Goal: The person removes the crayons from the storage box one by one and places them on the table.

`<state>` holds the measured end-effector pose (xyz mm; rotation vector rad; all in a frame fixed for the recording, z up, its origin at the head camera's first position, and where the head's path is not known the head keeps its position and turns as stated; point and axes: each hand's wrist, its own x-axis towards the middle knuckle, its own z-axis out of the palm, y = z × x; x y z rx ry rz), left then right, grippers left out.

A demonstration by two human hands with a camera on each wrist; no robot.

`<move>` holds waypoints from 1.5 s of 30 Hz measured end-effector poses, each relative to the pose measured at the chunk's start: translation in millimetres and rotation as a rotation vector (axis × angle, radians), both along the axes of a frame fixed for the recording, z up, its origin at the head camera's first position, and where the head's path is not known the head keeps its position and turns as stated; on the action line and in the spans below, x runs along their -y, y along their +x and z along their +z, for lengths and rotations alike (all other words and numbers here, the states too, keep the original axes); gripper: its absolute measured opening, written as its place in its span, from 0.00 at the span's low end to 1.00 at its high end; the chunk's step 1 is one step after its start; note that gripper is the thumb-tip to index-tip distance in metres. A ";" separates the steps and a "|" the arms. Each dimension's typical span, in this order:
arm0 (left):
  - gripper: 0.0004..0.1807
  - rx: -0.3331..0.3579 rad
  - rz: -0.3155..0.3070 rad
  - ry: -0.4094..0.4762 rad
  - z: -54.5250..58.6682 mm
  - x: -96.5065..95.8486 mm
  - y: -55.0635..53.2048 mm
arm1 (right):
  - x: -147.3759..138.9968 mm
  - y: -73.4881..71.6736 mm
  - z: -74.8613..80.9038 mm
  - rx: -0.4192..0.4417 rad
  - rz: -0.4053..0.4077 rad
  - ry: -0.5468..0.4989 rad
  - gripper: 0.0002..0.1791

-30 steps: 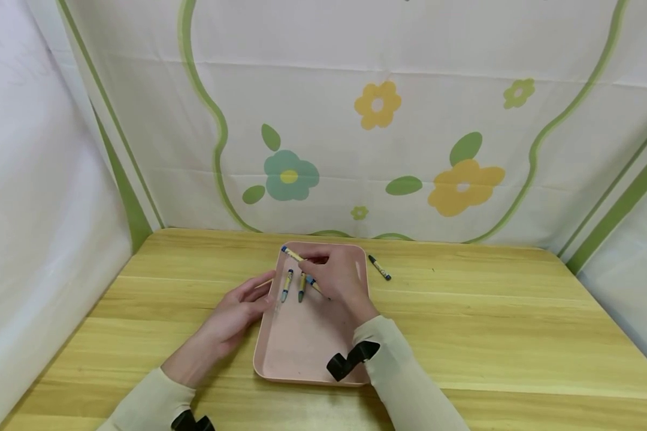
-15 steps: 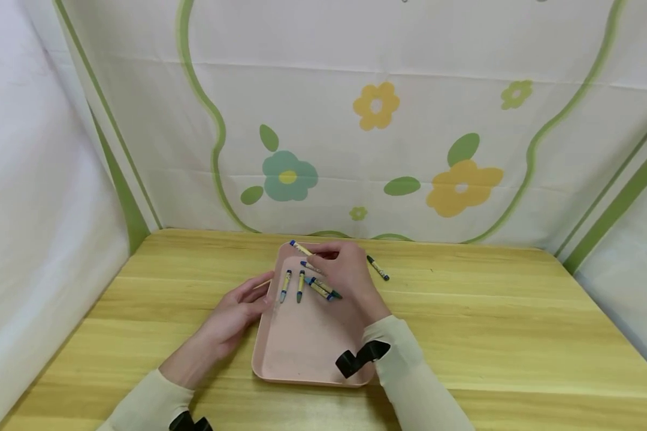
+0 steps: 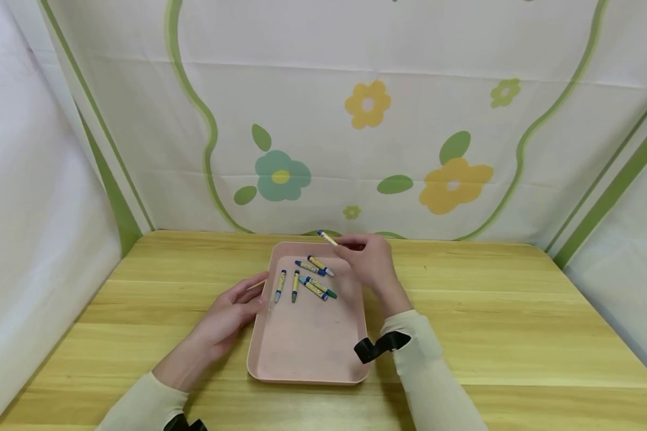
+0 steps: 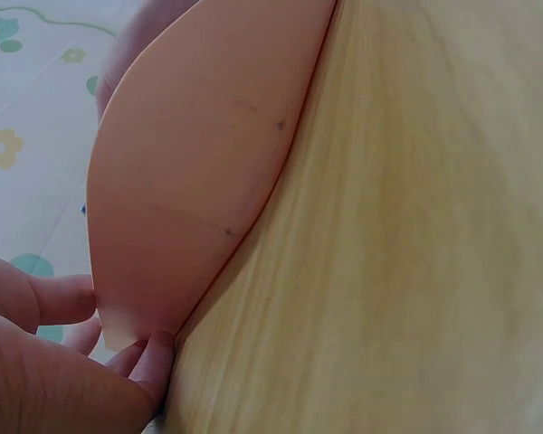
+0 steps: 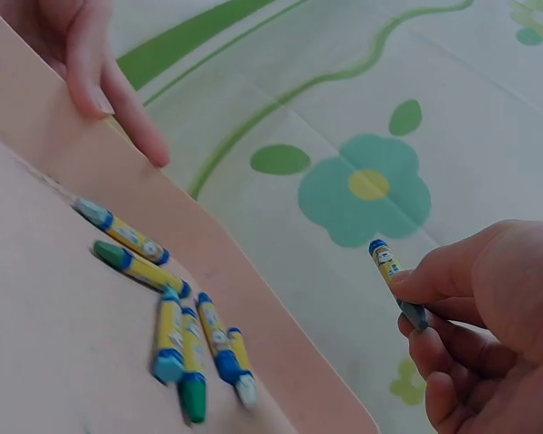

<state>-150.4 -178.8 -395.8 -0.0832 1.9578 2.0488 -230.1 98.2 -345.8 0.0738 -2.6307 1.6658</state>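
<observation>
The left hand (image 3: 232, 316) is at the left side of a pink tray (image 3: 307, 353), holding its rim between thumb and fingers. In the left wrist view its fingertips meet the tray's outer wall (image 4: 190, 172). Above the tray's far right corner, the right hand (image 3: 371, 260) pinches a crayon (image 3: 326, 237) with a blue end and yellow wrapper. Its dark tip shows in the right wrist view, where the crayon (image 5: 386, 262) sits between thumb and finger. Several crayons lie in the tray, among them a green-tipped crayon (image 5: 140, 268) and a white-tipped crayon (image 3: 320, 265).
A wooden table (image 3: 490, 335) extends around the tray, with bare wood to its left and right. Behind it hangs a pale cloth (image 3: 302, 90) printed with flowers. More white cloth (image 3: 43, 209) closes off the left side.
The right hand has moved right with the crayon, uncovering more crayons in the tray. It now covers the spot where a dark crayon lay on the table. The left hand stays at the tray.
</observation>
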 end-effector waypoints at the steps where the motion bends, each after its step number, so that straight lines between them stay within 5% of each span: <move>1: 0.33 0.000 -0.002 -0.001 0.2 -0.2 0.1 | -3.9 -1.1 -0.1 -0.003 -0.009 0.000 0.12; 28: 0.33 0.008 -0.011 0.008 0.6 -1.6 1.8 | -75.1 -22.6 -23.3 -0.011 -0.202 0.039 0.14; 45: 0.33 -0.001 -0.015 0.003 -0.4 -1.2 1.9 | -84.0 -25.1 -51.4 0.085 -0.188 0.123 0.13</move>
